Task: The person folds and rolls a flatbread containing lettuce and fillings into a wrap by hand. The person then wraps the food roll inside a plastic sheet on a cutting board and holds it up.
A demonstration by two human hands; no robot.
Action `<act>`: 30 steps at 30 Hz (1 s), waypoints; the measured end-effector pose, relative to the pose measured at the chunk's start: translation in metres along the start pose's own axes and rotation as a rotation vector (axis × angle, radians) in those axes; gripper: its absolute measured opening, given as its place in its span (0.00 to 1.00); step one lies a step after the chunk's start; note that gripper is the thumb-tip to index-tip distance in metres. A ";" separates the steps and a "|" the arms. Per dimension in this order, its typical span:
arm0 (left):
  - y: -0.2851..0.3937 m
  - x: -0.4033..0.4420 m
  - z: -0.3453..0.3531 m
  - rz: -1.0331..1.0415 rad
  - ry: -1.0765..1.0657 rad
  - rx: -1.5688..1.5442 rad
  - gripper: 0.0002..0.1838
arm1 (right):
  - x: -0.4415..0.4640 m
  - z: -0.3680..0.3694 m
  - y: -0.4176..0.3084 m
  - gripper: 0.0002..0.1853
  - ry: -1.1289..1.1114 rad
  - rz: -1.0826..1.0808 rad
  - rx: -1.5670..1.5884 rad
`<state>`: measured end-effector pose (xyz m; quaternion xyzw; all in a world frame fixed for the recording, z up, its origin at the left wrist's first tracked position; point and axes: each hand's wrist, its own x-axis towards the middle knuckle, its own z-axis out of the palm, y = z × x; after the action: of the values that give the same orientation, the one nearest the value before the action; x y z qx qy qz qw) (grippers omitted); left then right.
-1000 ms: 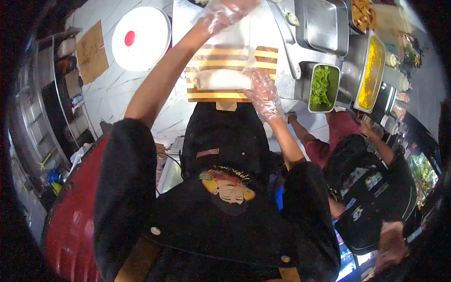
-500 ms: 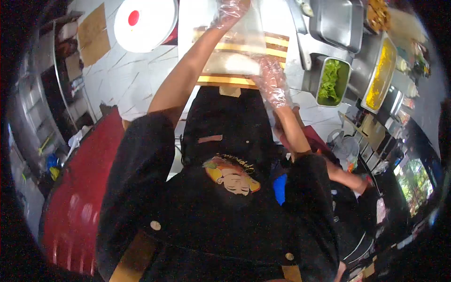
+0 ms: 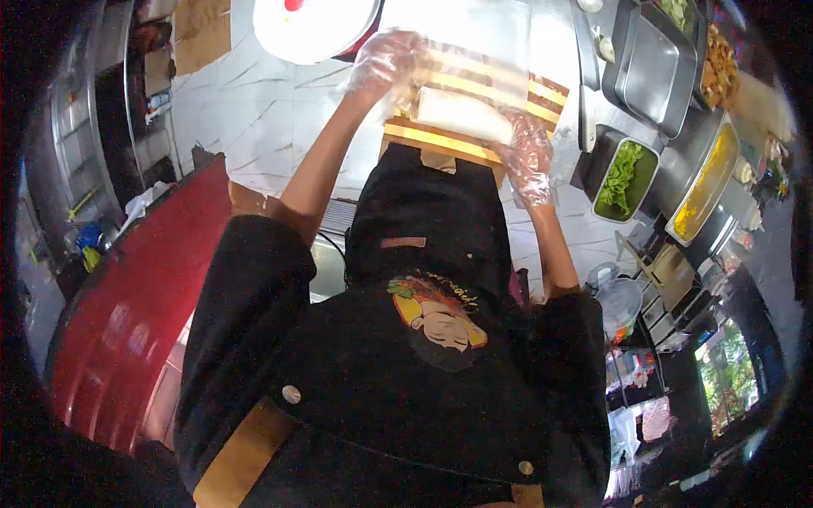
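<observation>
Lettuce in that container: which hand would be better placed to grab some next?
Probably the right hand. It is nearer the lettuce, though it touches the right end of the white roll. The left hand is farther away, near the roll's other end.

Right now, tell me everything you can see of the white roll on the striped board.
The white roll is a thick, pale cylinder with a soft-looking, smooth surface. It lies on its side across the striped board, its right end slanting nearer the wearer. The gloved right hand is at that end and appears to touch it; the gloved left hand is by the other, contact unclear. A translucent sheet spreads just beyond it. Any filling is hidden.
</observation>
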<state>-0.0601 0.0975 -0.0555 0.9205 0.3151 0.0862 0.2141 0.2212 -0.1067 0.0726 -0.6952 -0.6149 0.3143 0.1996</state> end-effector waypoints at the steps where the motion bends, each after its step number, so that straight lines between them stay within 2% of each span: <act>1: 0.004 0.004 -0.002 -0.015 -0.054 0.097 0.16 | -0.002 0.003 0.004 0.27 0.026 -0.022 -0.018; 4: 0.069 0.050 -0.059 -0.258 -0.116 -0.356 0.20 | 0.005 -0.001 -0.005 0.27 -0.010 0.015 0.017; 6: 0.059 0.009 -0.055 -0.319 0.211 -1.231 0.21 | 0.004 -0.004 -0.009 0.27 -0.015 0.029 0.028; 8: 0.041 -0.045 -0.045 -0.550 0.249 -1.061 0.24 | 0.003 -0.002 -0.006 0.28 0.041 -0.006 0.001; 10: 0.042 -0.120 0.011 -0.694 0.225 -0.705 0.25 | 0.004 0.002 0.000 0.27 0.044 -0.002 -0.031; 12: 0.094 -0.159 0.018 -0.799 0.252 -1.347 0.25 | 0.004 0.004 -0.001 0.27 0.044 0.003 -0.026; 13: 0.142 -0.146 -0.008 -0.924 0.161 -1.722 0.27 | 0.005 0.000 -0.005 0.27 0.045 -0.001 -0.012; 15: 0.199 -0.098 -0.027 -1.147 0.358 -1.599 0.26 | 0.007 -0.001 -0.008 0.27 0.034 0.000 -0.019; 16: 0.204 -0.076 -0.031 -0.830 0.444 -1.170 0.27 | 0.007 0.001 -0.006 0.27 0.024 0.008 -0.041; 18: 0.199 -0.054 -0.004 -0.842 0.673 -1.054 0.19 | 0.007 -0.001 -0.008 0.27 0.012 0.023 -0.006; 19: 0.201 -0.037 -0.021 -0.785 0.753 -1.072 0.16 | 0.007 -0.004 -0.013 0.27 0.010 0.028 0.054; 22: 0.203 -0.022 -0.045 -0.741 0.758 -0.728 0.12 | 0.013 -0.013 -0.020 0.27 -0.010 0.027 0.142; 25: 0.204 -0.010 -0.065 -0.951 0.598 -0.892 0.10 | 0.010 -0.012 -0.016 0.26 -0.014 0.009 0.107; 26: 0.205 -0.005 -0.068 -0.869 0.676 -0.853 0.10 | 0.011 -0.011 -0.015 0.27 -0.008 -0.003 0.081; 30: 0.190 -0.009 -0.048 -0.831 0.631 -0.895 0.12 | 0.012 -0.014 -0.013 0.26 -0.018 -0.015 0.127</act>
<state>0.0224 -0.0264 0.0726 0.4770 0.6233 0.3830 0.4872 0.2218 -0.0914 0.0895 -0.6734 -0.6009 0.3575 0.2401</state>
